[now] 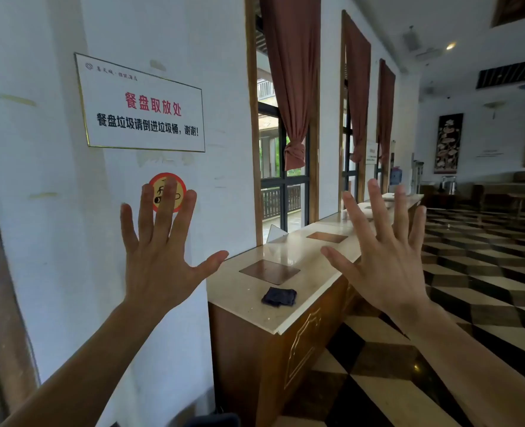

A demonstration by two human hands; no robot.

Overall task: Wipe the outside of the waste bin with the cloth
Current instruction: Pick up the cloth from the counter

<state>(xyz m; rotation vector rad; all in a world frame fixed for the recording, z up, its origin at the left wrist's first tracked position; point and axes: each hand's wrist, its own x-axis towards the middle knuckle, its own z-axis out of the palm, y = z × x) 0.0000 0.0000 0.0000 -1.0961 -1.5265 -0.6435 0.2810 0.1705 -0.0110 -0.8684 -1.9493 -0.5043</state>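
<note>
A folded dark blue cloth (pixel 279 296) lies on the marble top of a long wooden counter (pixel 301 337), near its front corner. My left hand (pixel 158 257) is raised in front of the white wall with its fingers spread and nothing in it. My right hand (pixel 384 257) is raised above the counter's floor-side edge, likewise spread and empty. Both hands hang above the cloth and apart from it. No free-standing waste bin shows. The counter top has square brown inset panels (pixel 270 271), and I cannot tell whether these are bin openings.
A framed sign (pixel 144 109) and a round red sticker (pixel 166 192) are on the wall at left. Curtained windows (pixel 289 155) run behind the counter. A dark and light checkered floor (pixel 476 272) stretches to the right. Furniture stands at the far end.
</note>
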